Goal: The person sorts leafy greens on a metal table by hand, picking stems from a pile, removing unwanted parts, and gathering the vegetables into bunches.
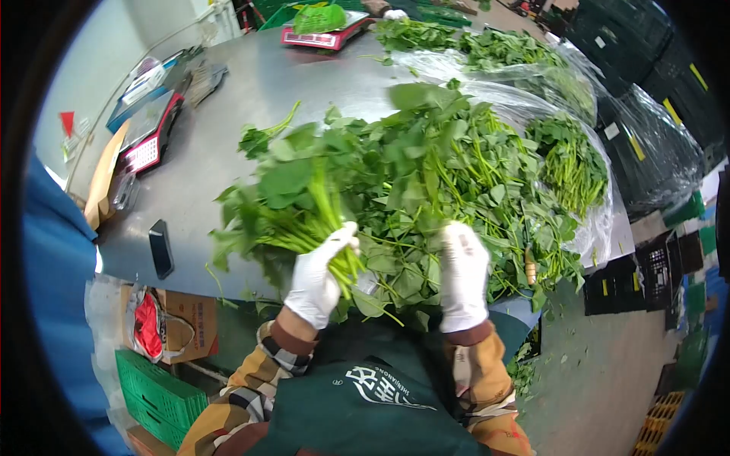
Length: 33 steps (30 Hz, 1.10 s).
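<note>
My left hand [318, 280], in a white glove, is closed round the stems of a bunch of leafy greens [304, 213], whose leaves fan out up and to the left. To the right, my right hand [464, 273], also gloved in white, has its fingers curled at the near side of a large heap of loose greens [471, 167]. What those fingers hold, if anything, is blurred. A tool with a wooden handle [530, 266] lies among the greens to the right of my right hand.
On the metal table [228, 83] are a phone [160, 249], a red scale [148, 140] at left and another scale [323, 36] at the far side. Plastic film [601, 220] lies under greens at right. Dark crates [623, 53] stand beyond; green crates [156, 395] sit below left.
</note>
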Tool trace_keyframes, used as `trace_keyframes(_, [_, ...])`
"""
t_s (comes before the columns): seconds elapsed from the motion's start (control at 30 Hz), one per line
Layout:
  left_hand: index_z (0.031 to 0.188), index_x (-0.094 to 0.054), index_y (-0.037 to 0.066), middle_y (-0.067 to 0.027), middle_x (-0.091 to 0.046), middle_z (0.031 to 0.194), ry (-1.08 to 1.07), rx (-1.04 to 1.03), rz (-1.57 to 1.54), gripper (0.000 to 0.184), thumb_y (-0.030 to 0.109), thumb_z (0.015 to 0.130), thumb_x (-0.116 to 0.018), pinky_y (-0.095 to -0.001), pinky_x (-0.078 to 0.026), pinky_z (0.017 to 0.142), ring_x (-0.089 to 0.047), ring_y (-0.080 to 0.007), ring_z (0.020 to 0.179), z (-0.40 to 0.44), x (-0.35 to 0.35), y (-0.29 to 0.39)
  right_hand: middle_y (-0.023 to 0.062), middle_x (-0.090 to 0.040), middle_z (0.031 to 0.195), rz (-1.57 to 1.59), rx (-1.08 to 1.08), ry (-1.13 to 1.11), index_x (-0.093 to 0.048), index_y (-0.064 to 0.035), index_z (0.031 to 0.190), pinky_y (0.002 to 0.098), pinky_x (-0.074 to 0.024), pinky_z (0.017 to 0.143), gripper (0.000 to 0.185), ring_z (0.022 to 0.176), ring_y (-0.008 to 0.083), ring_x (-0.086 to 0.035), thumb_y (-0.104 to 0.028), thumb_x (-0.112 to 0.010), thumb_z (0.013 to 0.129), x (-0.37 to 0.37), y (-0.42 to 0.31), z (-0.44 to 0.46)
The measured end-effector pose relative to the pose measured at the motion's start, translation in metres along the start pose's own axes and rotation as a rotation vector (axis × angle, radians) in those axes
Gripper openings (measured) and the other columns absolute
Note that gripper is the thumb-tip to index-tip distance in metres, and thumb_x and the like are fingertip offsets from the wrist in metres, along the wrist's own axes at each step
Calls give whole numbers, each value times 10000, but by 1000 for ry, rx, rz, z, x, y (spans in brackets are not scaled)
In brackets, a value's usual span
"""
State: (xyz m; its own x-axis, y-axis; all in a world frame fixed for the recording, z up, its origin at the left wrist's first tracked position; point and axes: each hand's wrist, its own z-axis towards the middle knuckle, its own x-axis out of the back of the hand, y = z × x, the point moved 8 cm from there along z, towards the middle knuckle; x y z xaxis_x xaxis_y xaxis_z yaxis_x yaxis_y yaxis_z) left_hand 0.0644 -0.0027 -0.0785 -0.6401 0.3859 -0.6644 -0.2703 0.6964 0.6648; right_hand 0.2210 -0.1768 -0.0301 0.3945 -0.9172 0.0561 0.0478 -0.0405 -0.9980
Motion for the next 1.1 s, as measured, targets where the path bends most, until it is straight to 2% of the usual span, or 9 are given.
trace_keyframes(0.07, [1170, -578, 4, -52, -638, 932, 70, -39, -61, 284, 66, 898, -637, -291, -519, 735, -611, -145, 831, 3, 9, 11, 30, -645, 893, -267, 389, 243, -670, -24, 997, 281, -478, 759, 199, 780, 133, -575, -205, -618, 930, 74, -39, 9])
trace_keyframes(0.13, [1168, -581, 15, -52, -644, 950, 89, -70, -112, 284, 72, 897, -647, -297, -525, 741, -613, -143, 835, 7, 13, 15, 26, -629, 1017, 672, 409, 445, -586, -88, 1178, 274, -499, 752, 349, 835, 128, -593, -361, -550, 965, 146, -52, 15])
trace_keyframes(0.27, [1164, -583, 29, -48, -650, 968, -5, 37, -115, 269, 96, 909, -637, -307, -531, 758, -621, -152, 847, 13, 1, -4, 83, -581, 1278, 947, 364, 12, -552, -91, 1248, 328, -526, 851, 433, 1053, 169, -604, -416, -525, 962, 154, -62, 33])
trace_keyframes(0.33, [1149, -574, 16, -63, -636, 915, -39, 75, -74, 249, 100, 919, -618, -307, -525, 739, -617, -175, 819, 11, -11, -12, 53, -625, 1157, 505, 149, 382, -618, -76, 1129, 255, -496, 745, 316, 951, 130, -614, -329, -600, 940, 137, -20, 52])
trace_keyframes(0.4, [1136, -575, 9, -75, -635, 907, -83, 106, -79, 229, 93, 925, -601, -312, -523, 742, -615, -187, 811, 13, -7, -25, 60, -682, 917, 29, 178, 183, -667, -33, 1100, 233, -470, 664, 242, 735, 95, -605, -195, -619, 927, 113, 18, 79])
trace_keyframes(0.6, [1161, -557, 1, -76, -626, 898, -49, 108, -72, 259, 72, 916, -601, -328, -530, 749, -616, -185, 820, 5, 4, -24, 99, -677, 967, -772, 353, -5, -688, 11, 973, 286, -492, 786, 193, 885, 175, -633, -119, -699, 831, 20, 64, 122])
trace_keyframes(0.8, [1196, -541, 35, -58, -614, 897, -45, 121, -135, 286, 75, 919, -602, -330, -528, 759, -609, -171, 839, 6, 3, -17, 52, -683, 889, 122, 122, -138, -687, 27, 965, 247, -489, 720, 174, 753, 106, -604, -100, -696, 847, 10, 20, 107])
trace_keyframes(0.93, [1207, -537, 47, -55, -606, 904, -119, 151, -192, 287, 80, 926, -591, -330, -522, 780, -603, -175, 841, 4, -16, -16, 42, -685, 900, 69, 186, -109, -678, 50, 1027, 239, -495, 759, 224, 833, 100, -621, -48, -714, 829, 4, -15, 62])
trace_keyframes(1.1, [1204, -539, 45, -76, -629, 1013, -121, 154, -241, 272, 62, 933, -564, -356, -526, 821, -621, -211, 919, -5, -29, -13, 48, -655, 792, -396, 739, -10, -725, -110, 964, 318, -459, 640, 233, 688, 218, -596, -85, -771, 737, -29, -50, 5])
